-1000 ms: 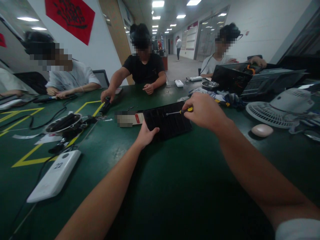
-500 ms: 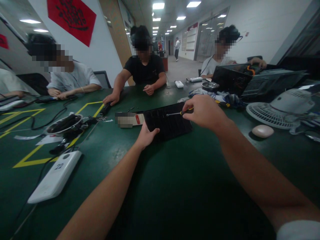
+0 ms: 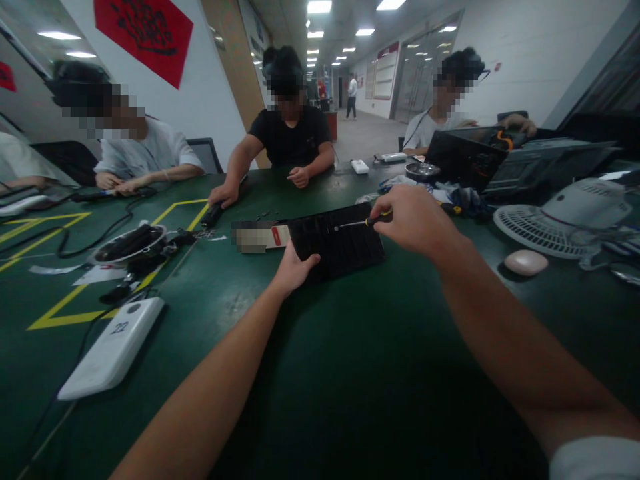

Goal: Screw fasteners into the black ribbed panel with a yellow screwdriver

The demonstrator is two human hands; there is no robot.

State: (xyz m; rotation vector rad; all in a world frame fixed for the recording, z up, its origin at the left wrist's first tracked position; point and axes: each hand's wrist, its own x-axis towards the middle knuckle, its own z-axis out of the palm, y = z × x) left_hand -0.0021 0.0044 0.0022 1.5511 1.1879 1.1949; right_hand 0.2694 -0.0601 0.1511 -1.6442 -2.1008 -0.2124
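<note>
My left hand [image 3: 296, 269] grips the lower left side of a flat black panel [image 3: 350, 250], its thumb lying over the front face. The panel is tilted toward me above the green table. My right hand [image 3: 413, 220] is closed around the black and yellow handle of a screwdriver [image 3: 354, 225]. The thin shaft points left across the panel, and a small round silvery piece shows at its tip. Whether the tip touches the panel I cannot tell. Just left of the panel lies a cream and red box [image 3: 280, 236], partly blurred out.
A white power bank [image 3: 113, 350] marked 22 lies at left, near a wire basket [image 3: 100, 257]. On the right are a white fan [image 3: 535, 220] and a computer mouse [image 3: 526, 263]. Across the table [image 3: 380, 373], a co-worker's hand [image 3: 224, 195] rests on a black object.
My right hand has tilted the screwdriver handle up slightly, moving it a little to the right. My left hand and the panel stay almost in place.
</note>
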